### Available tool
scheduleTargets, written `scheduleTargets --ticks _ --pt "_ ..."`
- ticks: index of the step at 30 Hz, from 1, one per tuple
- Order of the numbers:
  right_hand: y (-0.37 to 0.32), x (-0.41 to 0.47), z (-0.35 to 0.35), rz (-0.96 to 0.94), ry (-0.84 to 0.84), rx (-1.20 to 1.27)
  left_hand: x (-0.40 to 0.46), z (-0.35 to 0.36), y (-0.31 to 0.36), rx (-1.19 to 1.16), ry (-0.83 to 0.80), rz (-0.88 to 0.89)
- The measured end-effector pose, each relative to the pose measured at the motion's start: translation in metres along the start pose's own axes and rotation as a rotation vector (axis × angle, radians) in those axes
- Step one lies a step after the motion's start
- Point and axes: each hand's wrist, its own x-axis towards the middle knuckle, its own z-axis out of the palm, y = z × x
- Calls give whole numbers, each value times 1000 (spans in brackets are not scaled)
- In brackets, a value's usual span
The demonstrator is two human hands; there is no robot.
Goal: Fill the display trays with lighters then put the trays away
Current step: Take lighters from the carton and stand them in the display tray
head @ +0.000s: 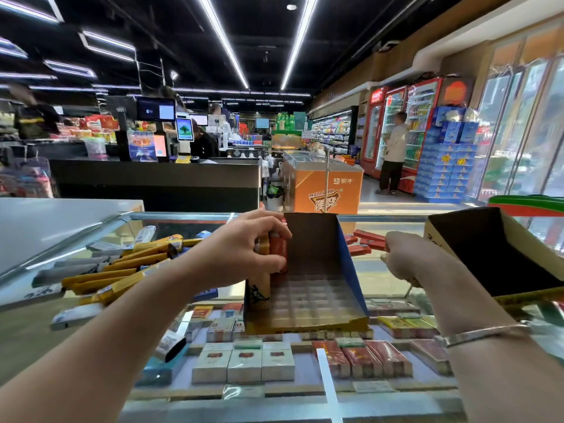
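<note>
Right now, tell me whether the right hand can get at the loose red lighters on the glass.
Probably yes. The right hand is right beside the loose red lighters on the glass counter, with nothing between them.

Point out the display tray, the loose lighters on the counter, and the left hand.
display tray (pixel 314 297), head view, gridded floor
loose lighters (pixel 367 239), head view, red body
left hand (pixel 244 248), head view, back of hand

Open cardboard display tray (pixel 308 288) stands upright on the glass — loose red lighters (pixel 367 241) lie beside it.
</note>
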Motion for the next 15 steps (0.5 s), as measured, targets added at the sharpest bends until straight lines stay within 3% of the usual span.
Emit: scheduleTargets --ticks 5,11,15 --pt "-3 4 8 -36 3 61 1 0 -2 -70 -5 -19" --pt "-15 12 22 -313 314 135 1 0 -4 -66 4 -16" --pt "-18 18 35 -475 209 93 1 -1 -5 -32 0 -18"
